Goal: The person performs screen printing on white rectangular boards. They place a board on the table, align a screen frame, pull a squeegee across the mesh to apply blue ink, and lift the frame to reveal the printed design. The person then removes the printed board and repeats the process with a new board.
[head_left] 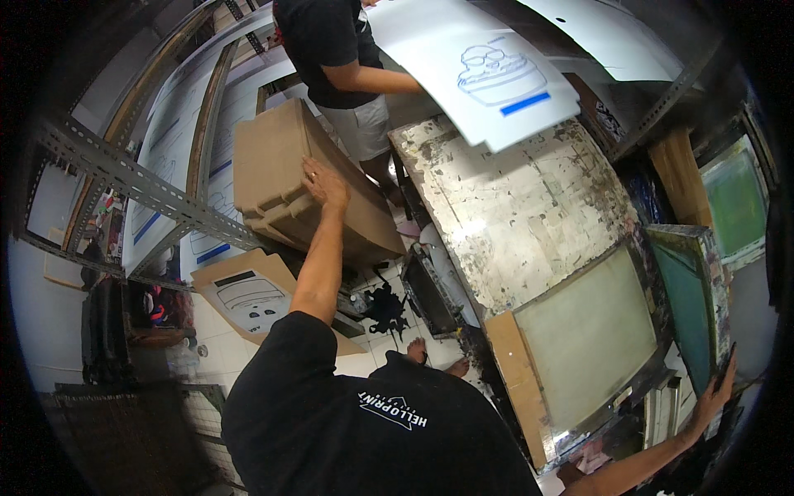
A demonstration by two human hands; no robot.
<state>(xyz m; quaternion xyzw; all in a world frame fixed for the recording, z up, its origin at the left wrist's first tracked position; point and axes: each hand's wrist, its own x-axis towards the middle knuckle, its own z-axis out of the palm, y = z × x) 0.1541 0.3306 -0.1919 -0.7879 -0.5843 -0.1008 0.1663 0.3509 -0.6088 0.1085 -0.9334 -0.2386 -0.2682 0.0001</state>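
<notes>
My left hand (327, 183) lies flat with its fingers stretched out against a tall stack of brown cardboard (277, 165). My right hand (713, 398) is at the lower edge of a screen printing frame (688, 285) with a green mesh, which leans upright beside the table. Its fingers look extended along the frame's edge, and part of the contact is hidden. Between my arms, a second screen (587, 331) with a pale mesh and a brown strip lies on the worktable (513, 198). The tabletop is stained and peeling.
A co-worker (335, 58) in a black shirt stands across, by a white sheet (504, 78) with a blue line drawing. Metal racks (124, 169) hold printed sheets at the left. A printed cardboard piece (248, 298) leans below the stack. Black stains (386, 307) mark the tiled floor.
</notes>
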